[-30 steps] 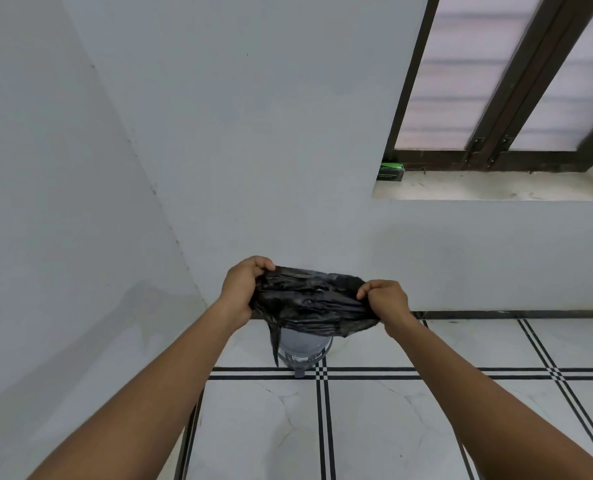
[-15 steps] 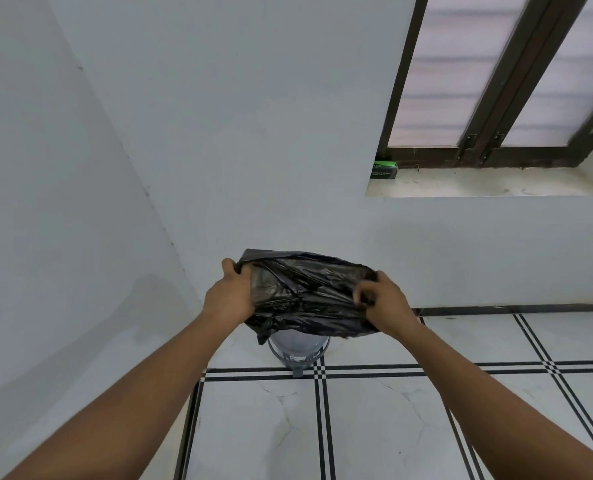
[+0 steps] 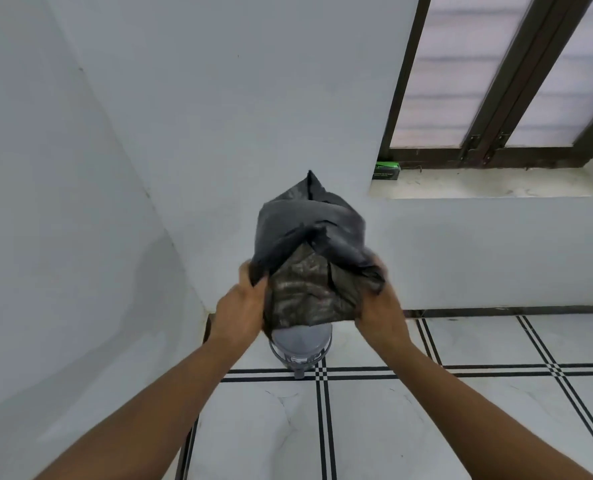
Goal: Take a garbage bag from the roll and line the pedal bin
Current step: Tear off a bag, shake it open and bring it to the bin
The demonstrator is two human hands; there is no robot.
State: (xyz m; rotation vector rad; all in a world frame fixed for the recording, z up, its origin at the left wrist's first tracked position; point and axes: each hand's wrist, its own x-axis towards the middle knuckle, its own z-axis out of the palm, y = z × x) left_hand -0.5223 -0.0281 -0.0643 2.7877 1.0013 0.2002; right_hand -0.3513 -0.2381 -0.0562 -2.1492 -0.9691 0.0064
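Observation:
A black garbage bag (image 3: 308, 244) billows upward in front of me, puffed with air, its closed end pointing up. My left hand (image 3: 241, 306) grips the bag's mouth on the left side and my right hand (image 3: 381, 311) grips it on the right. The mouth is stretched apart between them, so I look into its crinkled inside. Directly below the bag stands the grey pedal bin (image 3: 300, 348) on the floor near the wall corner; the bag hides the bin's far part.
White walls meet in a corner at the left behind the bin. A window ledge (image 3: 495, 188) at the right carries a small green and black box (image 3: 386, 170). The floor (image 3: 426, 427) is white tile with black double lines.
The bag was bunched and held low between both hands; now its body has flipped up and filled with air, and the hands have pulled its mouth apart above the bin.

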